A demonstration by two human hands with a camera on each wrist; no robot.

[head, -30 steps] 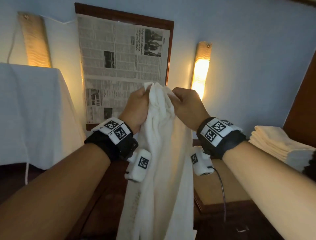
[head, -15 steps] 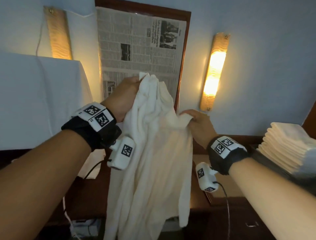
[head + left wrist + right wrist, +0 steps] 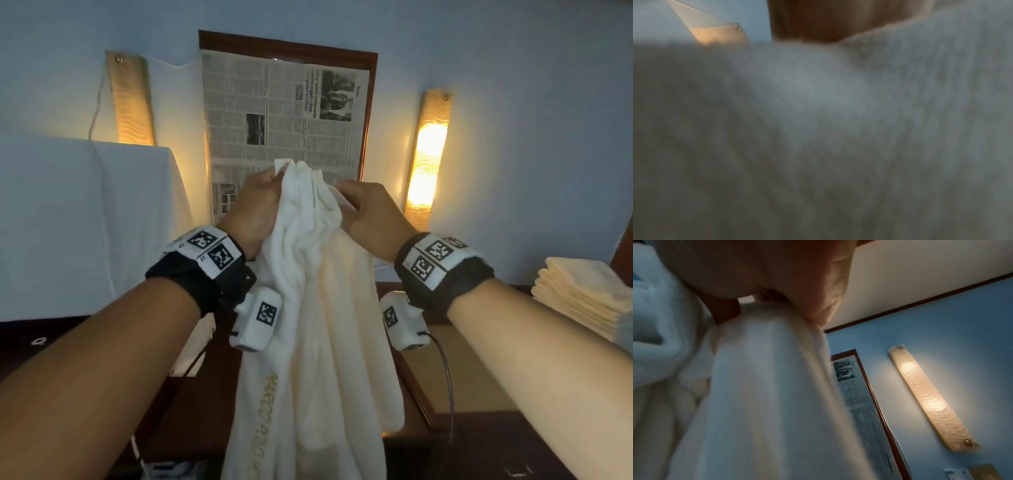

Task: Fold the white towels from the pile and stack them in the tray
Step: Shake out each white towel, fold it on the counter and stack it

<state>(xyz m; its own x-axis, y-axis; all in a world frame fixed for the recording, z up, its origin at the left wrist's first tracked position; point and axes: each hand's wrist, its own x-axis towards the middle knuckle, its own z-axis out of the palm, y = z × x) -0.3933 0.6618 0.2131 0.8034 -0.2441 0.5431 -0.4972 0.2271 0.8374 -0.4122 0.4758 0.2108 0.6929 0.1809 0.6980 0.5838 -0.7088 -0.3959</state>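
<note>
**White towel held up by its top edge in both hands**

A white towel (image 3: 322, 308) hangs bunched at the centre of the head view, its gathered top raised in front of a framed newspaper (image 3: 281, 113) on the blue wall. Gold lettering runs down its lower left fold. The cloth drops in loose vertical folds past the bottom of the view.

The left hand (image 3: 255, 209) has its grip closed on the towel's top at about 10 o'clock from the cloth's middle, with a small corner sticking up above the fingers. The right hand (image 3: 368, 214) pinches the top edge at about 1 o'clock, just beside the left, fingers curled round the fabric. In the right wrist view the towel (image 3: 764, 394) falls straight from under that hand (image 3: 756, 272); the left wrist view is almost filled by blurred cloth (image 3: 818, 129).

At 3 o'clock, well apart from the hands, a stack of folded towels (image 3: 582, 294) sits at the right edge. Below the right forearm lies a dark wooden worktop (image 3: 479, 445). Lit wall lamps stand at 11 o'clock (image 3: 132, 99) and 2 o'clock (image 3: 426, 157). A white-draped shape (image 3: 78, 219) fills the 9 o'clock side.
</note>
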